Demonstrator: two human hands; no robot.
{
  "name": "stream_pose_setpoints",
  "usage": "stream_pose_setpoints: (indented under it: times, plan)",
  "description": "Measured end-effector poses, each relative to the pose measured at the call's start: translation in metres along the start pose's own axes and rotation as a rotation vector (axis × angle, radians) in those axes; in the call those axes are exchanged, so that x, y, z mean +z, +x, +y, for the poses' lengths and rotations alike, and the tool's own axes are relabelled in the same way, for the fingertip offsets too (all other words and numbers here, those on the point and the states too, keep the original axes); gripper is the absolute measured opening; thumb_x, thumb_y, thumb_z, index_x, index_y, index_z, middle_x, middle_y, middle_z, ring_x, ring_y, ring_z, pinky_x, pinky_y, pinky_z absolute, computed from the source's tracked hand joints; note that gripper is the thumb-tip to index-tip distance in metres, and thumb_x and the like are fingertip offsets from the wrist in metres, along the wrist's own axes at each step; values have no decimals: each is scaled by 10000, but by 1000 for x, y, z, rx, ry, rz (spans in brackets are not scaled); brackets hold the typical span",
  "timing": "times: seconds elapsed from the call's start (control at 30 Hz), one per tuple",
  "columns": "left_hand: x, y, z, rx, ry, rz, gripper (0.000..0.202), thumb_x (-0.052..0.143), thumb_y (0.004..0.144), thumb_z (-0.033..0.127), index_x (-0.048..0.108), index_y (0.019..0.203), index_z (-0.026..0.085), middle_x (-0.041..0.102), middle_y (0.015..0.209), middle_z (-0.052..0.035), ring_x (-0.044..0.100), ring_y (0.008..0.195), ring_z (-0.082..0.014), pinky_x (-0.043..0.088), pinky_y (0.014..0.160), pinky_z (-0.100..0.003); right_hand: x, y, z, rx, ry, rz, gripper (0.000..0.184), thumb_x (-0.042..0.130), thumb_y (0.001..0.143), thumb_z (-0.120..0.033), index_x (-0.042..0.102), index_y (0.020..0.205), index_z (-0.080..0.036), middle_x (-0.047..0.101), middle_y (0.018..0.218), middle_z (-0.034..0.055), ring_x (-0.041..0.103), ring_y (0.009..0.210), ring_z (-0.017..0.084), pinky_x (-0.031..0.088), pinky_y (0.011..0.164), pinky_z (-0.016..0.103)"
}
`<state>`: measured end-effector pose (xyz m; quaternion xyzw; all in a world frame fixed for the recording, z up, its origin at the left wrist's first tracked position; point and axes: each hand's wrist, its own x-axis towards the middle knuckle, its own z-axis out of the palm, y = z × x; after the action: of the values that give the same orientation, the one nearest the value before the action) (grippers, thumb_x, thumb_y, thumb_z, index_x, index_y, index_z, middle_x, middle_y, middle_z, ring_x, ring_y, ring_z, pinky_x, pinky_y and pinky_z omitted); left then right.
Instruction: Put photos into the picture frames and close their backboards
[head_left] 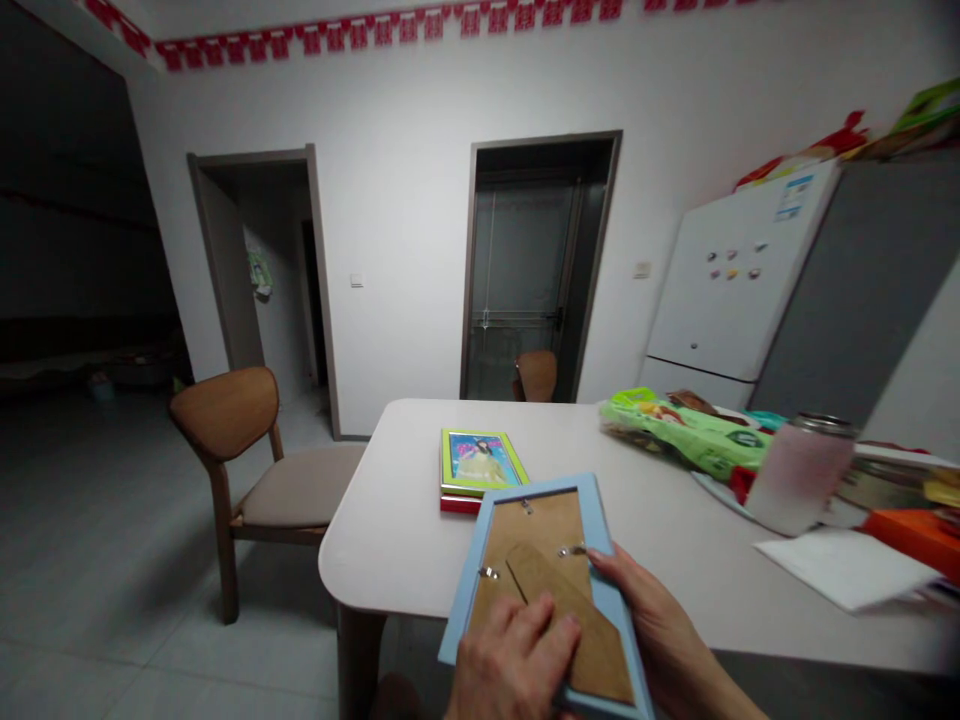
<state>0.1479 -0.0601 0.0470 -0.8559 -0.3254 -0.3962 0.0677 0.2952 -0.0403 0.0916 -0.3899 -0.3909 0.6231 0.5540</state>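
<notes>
A light blue picture frame (594,510) is held tilted over the near edge of the table, its brown backing board facing me. Small metal clips sit along the rim of the backing, and a brown stand leg (559,585) lies against it. My right hand (651,605) grips the frame's right side, thumb beside a clip. Across the lower left of the backing, the curled fingers of my left hand (517,650) press on the frame and leg; its thumb is hidden. Just beyond lies a green picture frame (480,460) with a figure in a yellow dress, stacked on a red frame (459,505).
The white table (405,450) has rounded corners. On its right are green packaging (690,435), a pinkish jar (802,475), white paper (847,565) and an orange box (915,540). A wooden chair (225,410) stands left; a fridge (739,270) stands behind, right.
</notes>
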Motion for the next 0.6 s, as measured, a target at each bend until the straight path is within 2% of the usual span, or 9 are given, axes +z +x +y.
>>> stream_pose_setpoints:
  times: [0.1, 0.2, 0.33, 0.47, 0.6]
  plan:
    - [22, -18, -4, 51, 136, 8, 422, 484, 689, 413, 475, 1063, 218, 605, 1000, -43, 557, 709, -195, 479, 529, -275, -15, 5, 20, 137, -6, -59, 418, 503, 687, -326, 493, 1080, -182, 673, 787, 33, 619, 670, 196, 467, 644, 325]
    - [34, -27, -8, 69, 209, -25, 394, 494, 692, 437, 487, 1033, 238, 617, 970, -17, 553, 676, -176, 459, 513, -255, -27, 20, 36, 105, -130, -98, 391, 487, 662, -247, 517, 1038, -144, 673, 767, 32, 611, 668, 183, 460, 644, 298]
    - [36, -24, -11, 69, 203, -173, 445, 576, 622, 407, 487, 1015, 218, 595, 1018, -31, 545, 721, -194, 464, 653, -305, -42, 45, 48, -25, -544, -32, 411, 473, 622, -220, 526, 1018, -123, 668, 791, 36, 597, 659, 170, 449, 618, 262]
    - [35, -15, -12, -8, 154, -326, 433, 585, 628, 353, 465, 1024, 225, 544, 1092, -38, 518, 849, -212, 386, 845, -377, -52, 64, 54, -168, -1040, 83, 385, 449, 619, -223, 555, 981, -146, 661, 784, 43, 586, 658, 158, 426, 617, 234]
    - [39, -7, -11, -92, 118, -406, 353, 573, 650, 295, 478, 982, 224, 543, 1065, -29, 489, 911, -209, 315, 916, -403, -57, 76, 60, -248, -1354, 163, 381, 441, 629, -245, 572, 971, -140, 636, 864, 89, 576, 748, 174, 412, 682, 242]
